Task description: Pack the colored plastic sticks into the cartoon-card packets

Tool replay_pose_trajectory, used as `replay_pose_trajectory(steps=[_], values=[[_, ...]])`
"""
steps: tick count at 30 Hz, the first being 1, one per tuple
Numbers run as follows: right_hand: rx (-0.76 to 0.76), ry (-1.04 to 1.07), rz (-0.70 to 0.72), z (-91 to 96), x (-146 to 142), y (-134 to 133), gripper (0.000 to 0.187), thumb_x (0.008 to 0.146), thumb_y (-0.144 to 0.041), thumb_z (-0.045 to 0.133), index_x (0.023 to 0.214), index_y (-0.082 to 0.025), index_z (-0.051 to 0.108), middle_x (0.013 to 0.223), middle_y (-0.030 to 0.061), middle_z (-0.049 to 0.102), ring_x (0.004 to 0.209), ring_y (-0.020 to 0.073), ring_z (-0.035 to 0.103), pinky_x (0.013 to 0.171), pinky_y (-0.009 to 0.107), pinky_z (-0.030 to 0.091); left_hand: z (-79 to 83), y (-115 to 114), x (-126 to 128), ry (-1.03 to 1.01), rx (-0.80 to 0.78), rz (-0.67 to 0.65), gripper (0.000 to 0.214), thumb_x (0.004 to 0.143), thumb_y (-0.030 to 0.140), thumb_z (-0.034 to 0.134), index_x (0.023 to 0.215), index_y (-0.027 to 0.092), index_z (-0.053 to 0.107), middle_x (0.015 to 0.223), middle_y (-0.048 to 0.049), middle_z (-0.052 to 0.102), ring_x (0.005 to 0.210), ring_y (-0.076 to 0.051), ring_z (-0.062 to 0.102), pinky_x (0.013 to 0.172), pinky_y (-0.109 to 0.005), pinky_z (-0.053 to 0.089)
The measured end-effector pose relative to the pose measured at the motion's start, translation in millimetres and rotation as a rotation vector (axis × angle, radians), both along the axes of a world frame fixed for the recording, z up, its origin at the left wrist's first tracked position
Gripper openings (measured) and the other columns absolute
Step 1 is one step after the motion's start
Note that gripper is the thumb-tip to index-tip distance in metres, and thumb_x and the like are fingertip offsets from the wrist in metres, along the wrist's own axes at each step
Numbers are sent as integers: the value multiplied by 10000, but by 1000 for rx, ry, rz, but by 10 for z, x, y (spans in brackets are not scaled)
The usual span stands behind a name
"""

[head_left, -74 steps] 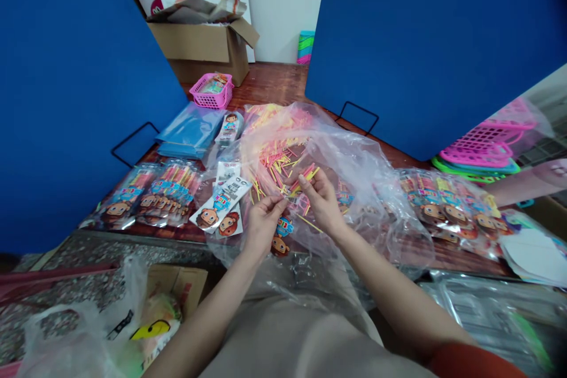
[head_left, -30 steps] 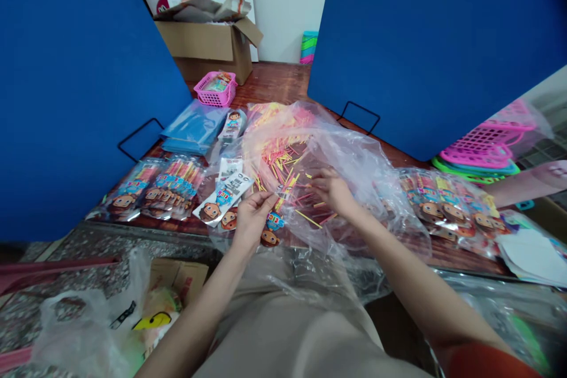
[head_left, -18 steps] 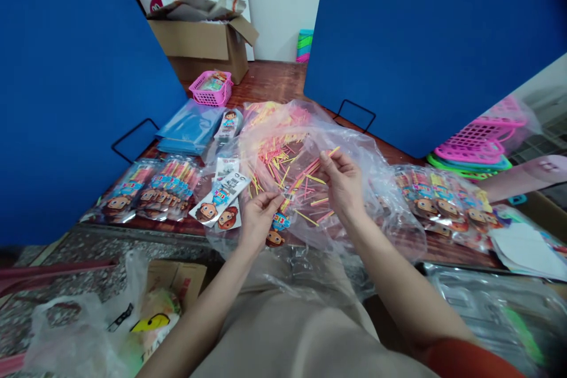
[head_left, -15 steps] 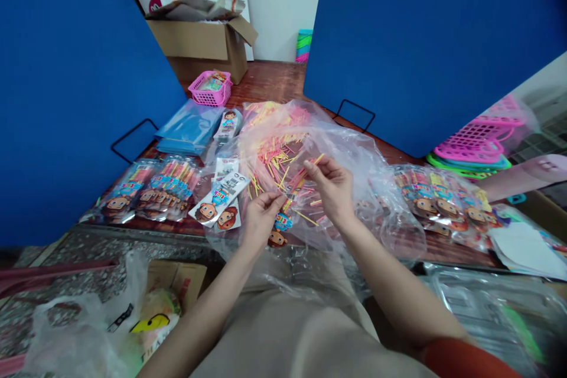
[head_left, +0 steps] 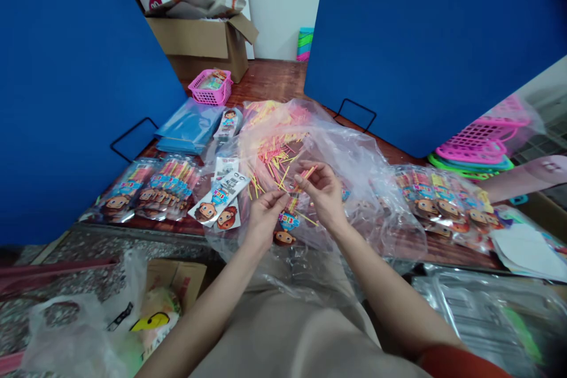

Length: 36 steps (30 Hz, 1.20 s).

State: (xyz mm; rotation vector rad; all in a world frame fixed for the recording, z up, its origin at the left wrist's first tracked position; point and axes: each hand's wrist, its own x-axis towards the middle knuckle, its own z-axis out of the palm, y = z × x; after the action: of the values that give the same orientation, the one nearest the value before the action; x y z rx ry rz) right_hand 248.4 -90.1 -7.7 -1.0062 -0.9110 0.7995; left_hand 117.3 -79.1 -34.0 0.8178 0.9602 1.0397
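In the head view, my left hand (head_left: 264,212) pinches the upper edge of a small clear pouch (head_left: 287,223) with a cartoon face and blue lettering at its bottom. My right hand (head_left: 325,198) is closed round a few thin pink and yellow sticks (head_left: 309,172), just right of the pouch's top. Yellow sticks show inside the pouch; its mouth is partly hidden by my fingers. Beyond both hands, a heap of loose pink and yellow sticks (head_left: 277,150) lies on a large clear plastic bag (head_left: 354,150) spread over the table.
Cartoon cards (head_left: 224,194) lie left of my hands. Filled stick packs (head_left: 168,189) are further left, with more packs (head_left: 436,192) at right. Behind stand blue plastic sheets (head_left: 190,124), a pink basket (head_left: 211,87) and a cardboard box (head_left: 199,41). Blue panels (head_left: 420,41) flank the table.
My right hand has turned and come lower and nearer, its sticks now bunched in the fingers. The pouch has shifted slightly right with my left hand.
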Motion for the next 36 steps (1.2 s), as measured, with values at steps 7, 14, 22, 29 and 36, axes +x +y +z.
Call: replay_pose_trajectory(steps=[7,14,22,29,36], values=[[-104,-342,5,50,48,-138,307,915,-465,503,987,-205,650,867,37,680,832,168,631,775,298,501,45,-36,10,-75,-87,-47,334,574,383,843,768,150,704,738,-9,685,670,-119,583,682,-240,450],[-98,-592,15,4,130,-233,318,942,-431,472,982,-194,680,896,48,692,832,183,633,781,301,479,56,-33,3,-70,-83,-33,348,554,382,855,769,146,716,742,-9,683,667,-109,570,688,-237,448],[-92,-799,225,133,217,-271,315,939,-446,477,905,-186,652,873,55,676,838,186,622,764,296,463,73,-38,-6,-65,-76,-18,334,528,360,869,734,143,722,706,-10,676,663,-109,570,669,-229,435],[-119,-917,171,140,299,-255,315,892,-475,548,880,-176,648,842,65,674,781,184,609,712,290,449,57,-36,11,-72,-86,-12,333,517,366,870,722,156,713,702,-2,668,649,-108,571,666,-236,442],[-246,-754,160,178,370,-186,420,809,-560,613,732,-151,670,654,26,631,625,150,555,566,257,418,137,-71,-15,26,-111,-211,383,510,381,873,781,150,733,703,-17,685,618,-115,581,620,-238,451]])
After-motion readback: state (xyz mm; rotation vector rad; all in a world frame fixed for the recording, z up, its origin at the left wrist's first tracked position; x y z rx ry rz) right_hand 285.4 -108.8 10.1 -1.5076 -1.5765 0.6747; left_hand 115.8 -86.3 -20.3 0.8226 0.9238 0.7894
